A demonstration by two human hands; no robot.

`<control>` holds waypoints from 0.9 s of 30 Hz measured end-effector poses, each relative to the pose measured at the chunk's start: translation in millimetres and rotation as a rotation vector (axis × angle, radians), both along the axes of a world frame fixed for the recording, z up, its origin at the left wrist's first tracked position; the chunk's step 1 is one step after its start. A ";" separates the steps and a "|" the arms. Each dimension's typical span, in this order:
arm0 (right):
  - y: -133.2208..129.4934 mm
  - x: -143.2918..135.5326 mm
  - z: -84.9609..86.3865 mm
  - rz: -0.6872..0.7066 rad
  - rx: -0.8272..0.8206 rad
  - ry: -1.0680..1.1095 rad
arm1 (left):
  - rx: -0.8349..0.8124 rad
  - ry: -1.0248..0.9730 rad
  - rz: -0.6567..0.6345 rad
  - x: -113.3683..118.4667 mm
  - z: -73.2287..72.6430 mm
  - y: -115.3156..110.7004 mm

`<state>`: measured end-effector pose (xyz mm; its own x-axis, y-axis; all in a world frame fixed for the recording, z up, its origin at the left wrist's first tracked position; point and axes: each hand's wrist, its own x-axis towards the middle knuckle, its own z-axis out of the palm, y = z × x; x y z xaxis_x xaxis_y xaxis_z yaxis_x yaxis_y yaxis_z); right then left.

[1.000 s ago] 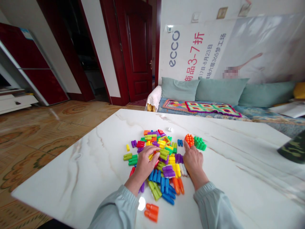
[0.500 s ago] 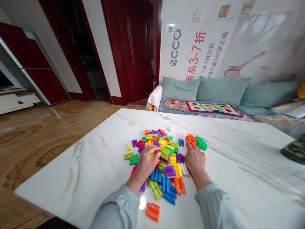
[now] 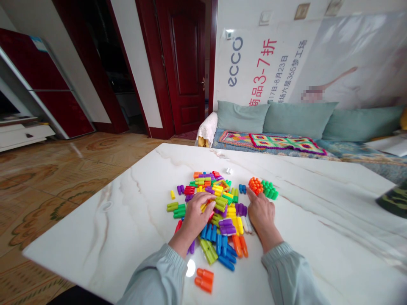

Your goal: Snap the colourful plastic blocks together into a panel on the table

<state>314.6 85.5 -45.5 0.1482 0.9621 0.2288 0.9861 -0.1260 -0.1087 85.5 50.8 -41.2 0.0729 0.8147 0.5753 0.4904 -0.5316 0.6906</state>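
My left hand [image 3: 199,212] reaches over a heap of colourful plastic pieces. Its thumb and fingertips close on the left end of a lime-green block [image 3: 221,204] of joined tubes. At the heap's right side, my right hand [image 3: 262,213] rests with its index finger stretched out and the other fingers bent. That fingertip lies by an orange cluster [image 3: 255,185] of pegs, with a green cluster [image 3: 269,190] beside it. A small blue piece [image 3: 242,189] lies just left of the fingertip. Purple blocks [image 3: 227,227] and blue blocks [image 3: 208,232] lie nearer me.
All this lies on a white marble-patterned table [image 3: 133,220]. An orange piece [image 3: 204,279] lies near its front edge, and a small white piece [image 3: 229,171] beyond the heap. A camouflage-patterned item [image 3: 394,201] sits at the right. Behind stands a sofa with cushions [image 3: 299,120].
Both hands keep the same pose and place among the pieces. Only the camera view has shifted very slightly.
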 end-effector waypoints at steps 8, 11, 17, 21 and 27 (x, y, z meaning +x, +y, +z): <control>-31.1 -6.3 -8.4 0.079 0.233 0.097 | 0.138 0.070 0.391 -23.1 9.0 5.4; -39.9 -9.8 -14.3 0.105 0.283 0.248 | 0.062 0.086 0.598 -41.8 9.2 10.6; -41.4 -5.8 -17.4 0.139 0.313 0.638 | -0.181 -0.094 0.418 -44.6 6.6 12.1; -45.0 -8.1 -11.7 0.254 0.317 0.798 | -0.137 -0.014 0.141 -29.7 8.6 5.8; -52.2 -29.1 2.4 0.537 0.299 0.804 | -0.011 0.266 -0.186 -11.7 9.8 -4.4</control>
